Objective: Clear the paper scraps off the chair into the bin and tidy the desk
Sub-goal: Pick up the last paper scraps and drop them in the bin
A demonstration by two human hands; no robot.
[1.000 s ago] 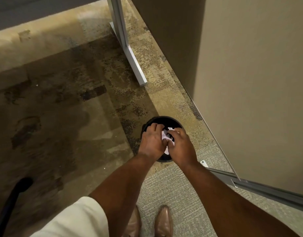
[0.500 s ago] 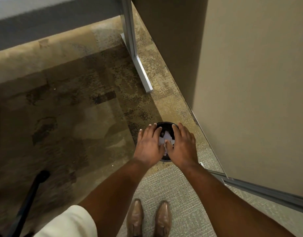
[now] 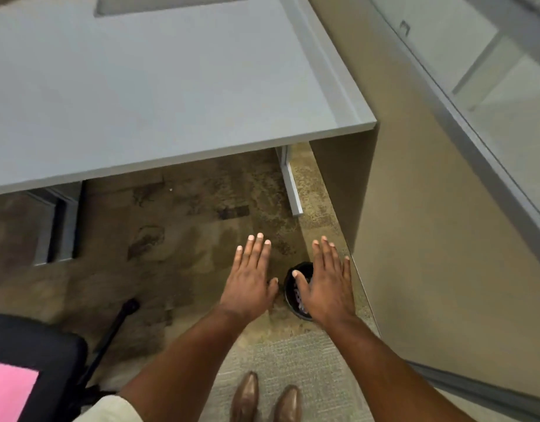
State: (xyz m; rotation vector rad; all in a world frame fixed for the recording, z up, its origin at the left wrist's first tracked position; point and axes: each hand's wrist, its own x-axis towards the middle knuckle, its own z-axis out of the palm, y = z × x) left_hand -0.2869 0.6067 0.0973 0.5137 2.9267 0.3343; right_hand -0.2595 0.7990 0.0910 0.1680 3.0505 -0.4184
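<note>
A small black bin [image 3: 293, 287] stands on the carpet beside the partition, with pale paper scraps [image 3: 299, 300] inside it. My right hand [image 3: 328, 284] hovers flat above the bin, fingers spread, covering its right side. My left hand [image 3: 250, 277] is flat and open just left of the bin, holding nothing. The grey desk [image 3: 159, 86] fills the upper left. A black chair [image 3: 34, 360] sits at the lower left with a pink sheet [image 3: 10, 394] on its seat.
A beige partition wall [image 3: 430, 239] runs along the right. A white desk leg [image 3: 290, 184] stands behind the bin, and a grey drawer unit [image 3: 59, 223] sits under the desk at left. A chair base leg [image 3: 116, 324] reaches toward the hands. My brown shoes [image 3: 265, 397] are below.
Both hands have let go of the scraps, opened flat and lifted away from the bin. The view has risen, bringing the desk top and the chair into sight.
</note>
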